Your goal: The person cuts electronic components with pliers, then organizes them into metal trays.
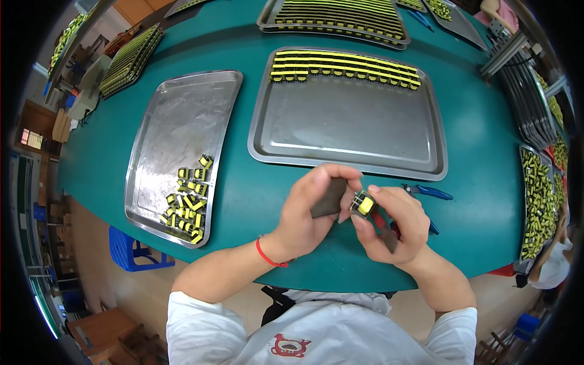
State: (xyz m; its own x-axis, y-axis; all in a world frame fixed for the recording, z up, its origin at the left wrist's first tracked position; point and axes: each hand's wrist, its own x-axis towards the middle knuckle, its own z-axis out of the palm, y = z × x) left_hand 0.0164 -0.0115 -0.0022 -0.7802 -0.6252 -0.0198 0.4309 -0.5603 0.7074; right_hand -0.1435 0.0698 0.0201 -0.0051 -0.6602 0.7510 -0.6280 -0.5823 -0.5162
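Note:
A small transformer (365, 205) with yellow tape, a black frame and thin metal pins is between my hands, above the near part of the table. My right hand (398, 222) pinches it between thumb and fingers. From the other side, the curled fingers of my left hand (310, 210) meet it at its left edge. A dark grey flat patch (327, 199) shows inside the curve of my left hand; I cannot make out what it is. Partly hidden behind my right hand lie blue-handled pliers (431, 192).
A metal tray (347, 128) ahead holds rows of transformers along its far side. Another tray (176, 121) at left carries a loose pile (185, 210). Full stacked trays (331, 24) stand farther back. A heaped tray (535, 207) is at the right edge of the green table (255, 255).

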